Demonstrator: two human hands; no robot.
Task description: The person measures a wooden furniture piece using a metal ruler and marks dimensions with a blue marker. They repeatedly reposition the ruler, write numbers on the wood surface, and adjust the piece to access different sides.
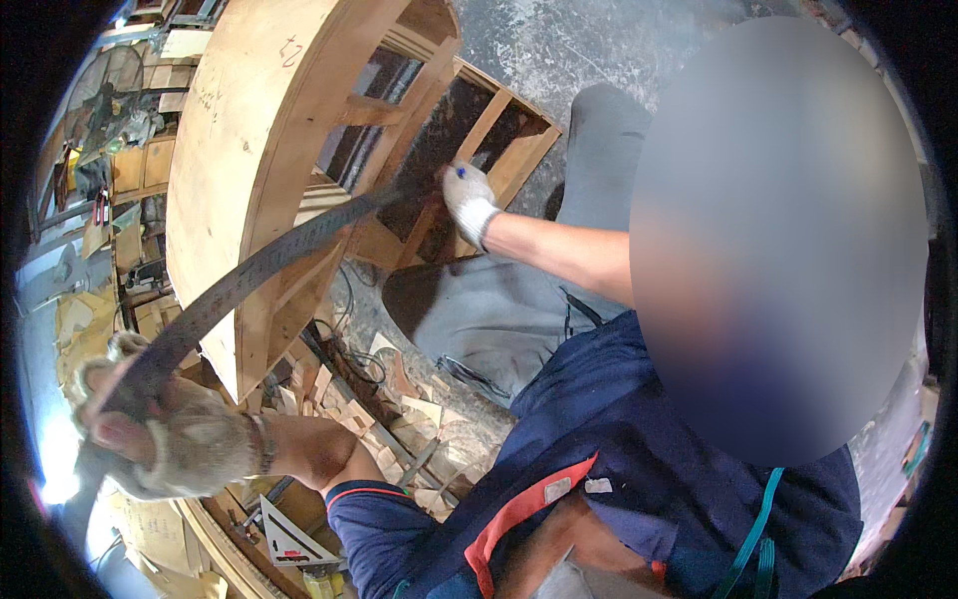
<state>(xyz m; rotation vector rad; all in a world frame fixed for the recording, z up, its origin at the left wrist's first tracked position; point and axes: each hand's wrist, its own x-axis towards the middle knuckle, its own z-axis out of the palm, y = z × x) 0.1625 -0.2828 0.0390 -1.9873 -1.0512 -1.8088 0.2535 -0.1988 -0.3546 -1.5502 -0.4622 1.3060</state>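
Observation:
A long dark strip with small marks along it, like a metal ruler (274, 257), runs slantwise across the view in front of a curved wooden frame (225, 165). My left hand (190, 434), in a worn, dirty knit glove, is closed round its near end at the far left. At the strip's far end is my right hand (469, 200), in a white knit glove with a blue spot. Its fingers are curled there, partly hidden, beside the slatted part (519, 160) of the frame. A blurred oval covers my right upper arm.
Thin wood scraps (424, 409) and dark cables litter the floor between my legs (489, 309) and the frame. A triangular square (289, 534) lies below my left forearm. Boards and tools crowd the far left. Grey floor (539, 50) shows beyond the frame.

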